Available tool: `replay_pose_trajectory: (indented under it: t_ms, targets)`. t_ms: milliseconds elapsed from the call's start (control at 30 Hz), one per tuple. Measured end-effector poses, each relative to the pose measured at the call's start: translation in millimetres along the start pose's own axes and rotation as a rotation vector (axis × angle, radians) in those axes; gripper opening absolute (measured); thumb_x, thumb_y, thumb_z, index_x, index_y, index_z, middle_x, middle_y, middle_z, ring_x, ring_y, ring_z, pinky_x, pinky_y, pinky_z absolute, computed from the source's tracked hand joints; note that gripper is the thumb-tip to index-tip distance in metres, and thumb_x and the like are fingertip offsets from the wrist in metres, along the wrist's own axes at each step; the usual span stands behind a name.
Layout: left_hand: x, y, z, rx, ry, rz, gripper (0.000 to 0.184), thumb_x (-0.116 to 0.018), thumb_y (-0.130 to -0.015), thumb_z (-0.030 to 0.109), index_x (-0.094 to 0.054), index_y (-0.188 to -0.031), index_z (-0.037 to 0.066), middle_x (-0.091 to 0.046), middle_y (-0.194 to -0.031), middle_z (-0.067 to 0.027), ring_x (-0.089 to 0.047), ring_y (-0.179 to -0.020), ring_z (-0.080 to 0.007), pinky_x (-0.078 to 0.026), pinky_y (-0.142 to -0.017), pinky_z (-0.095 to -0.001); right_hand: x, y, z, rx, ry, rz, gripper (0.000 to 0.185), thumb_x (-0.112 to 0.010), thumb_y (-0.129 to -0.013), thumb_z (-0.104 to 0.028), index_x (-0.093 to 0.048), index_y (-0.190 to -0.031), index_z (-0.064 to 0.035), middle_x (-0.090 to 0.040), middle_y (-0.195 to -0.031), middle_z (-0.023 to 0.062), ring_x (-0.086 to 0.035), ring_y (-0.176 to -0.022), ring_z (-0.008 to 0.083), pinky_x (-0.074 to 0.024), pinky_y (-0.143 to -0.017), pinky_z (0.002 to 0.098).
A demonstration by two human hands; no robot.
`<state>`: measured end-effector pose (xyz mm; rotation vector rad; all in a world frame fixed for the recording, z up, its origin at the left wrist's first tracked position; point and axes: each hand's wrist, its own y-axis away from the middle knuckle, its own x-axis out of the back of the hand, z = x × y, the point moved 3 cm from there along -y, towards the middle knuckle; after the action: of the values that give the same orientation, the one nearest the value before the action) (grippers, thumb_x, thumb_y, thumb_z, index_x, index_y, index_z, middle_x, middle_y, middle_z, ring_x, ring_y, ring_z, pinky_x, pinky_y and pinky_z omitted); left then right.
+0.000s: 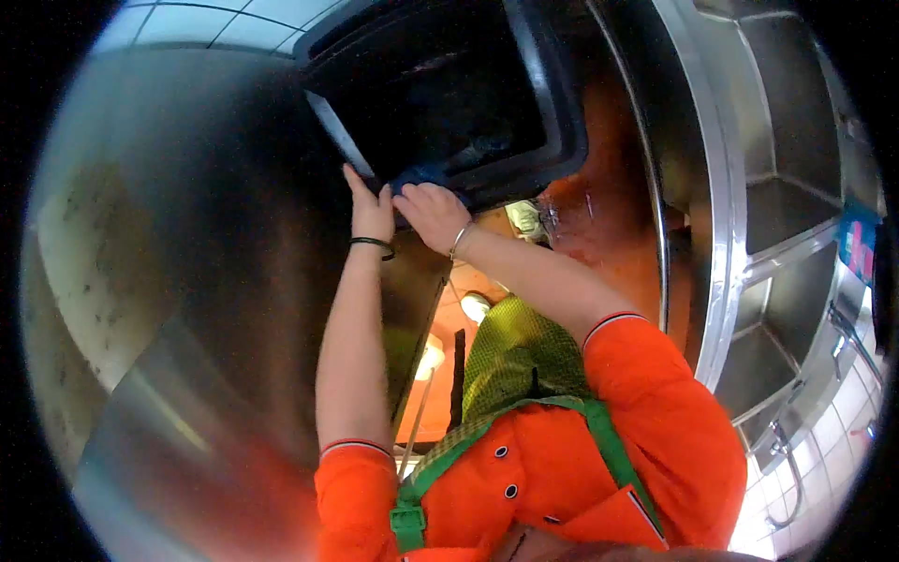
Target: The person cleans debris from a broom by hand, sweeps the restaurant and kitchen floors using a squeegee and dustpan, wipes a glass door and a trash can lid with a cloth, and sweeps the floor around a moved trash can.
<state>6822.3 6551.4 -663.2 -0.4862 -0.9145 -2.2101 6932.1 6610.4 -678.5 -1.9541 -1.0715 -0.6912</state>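
Note:
A large black bin [562, 112] with a broad rim stands at the top middle, its inside dark and partly glossy. At its near left corner my left hand [373, 214] grips the edge, one finger stretched along the outer side. My right hand [434, 215] is right beside it, fingers bent over dark bluish crumpled material [421, 175] at the near rim. Whether that material is a bag or a cloth cannot be made out. Both fingertips are partly hidden against the dark rim.
A broad stainless-steel surface [206, 309] fills the left side. On the right are metal sink basins [796, 225] with a steel front edge and a tap [787, 450]. The floor [599, 206] is reddish-orange, with my shoes [476, 306] below. White tiles [206, 23] line the top.

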Motion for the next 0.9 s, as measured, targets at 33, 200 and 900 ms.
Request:
replay_pose_trajectory:
  t_ms: [33,200,900]
  targets:
    - [-1,2,4,-0.080,-0.041,-0.021,0.074,-0.050,-0.079,0.009,0.001,-0.131,-0.002,-0.017,-0.133,-0.0273,-0.026,-0.121,-0.0360,-0.024,-0.099,-0.0334,16,-2,4,0.082,-0.020,-0.139,0.020,-0.044,-0.075,-0.013,-0.052,-0.093,-0.0091,-0.049,-0.100,0.0064,-0.047,-0.091,0.0231,-0.0427,-0.074,0.0317]
    - [-7,1,2,-0.085,-0.178,0.043,0.077,-0.051,-0.079,0.010,0.006,-0.131,-0.001,-0.014,-0.134,-0.0266,-0.024,-0.122,-0.0358,-0.023,-0.099,-0.0335,88,50,110,-0.491,-0.201,-0.558,0.025,-0.052,-0.068,-0.011,-0.054,-0.093,-0.0104,-0.053,-0.093,0.0071,-0.051,-0.081,0.0275,-0.0414,-0.069,0.0384]
    - [20,-125,209,-0.669,-0.898,0.472,0.046,-0.047,-0.082,0.027,-0.036,-0.126,0.017,-0.035,-0.130,-0.0068,-0.030,-0.120,-0.0289,-0.020,-0.094,-0.0577,109,96,198,-1.159,-0.473,0.288,0.039,-0.053,-0.082,-0.024,-0.049,-0.113,0.0003,-0.046,-0.119,0.0147,-0.042,-0.111,0.0235,-0.0309,-0.093,0.0297]
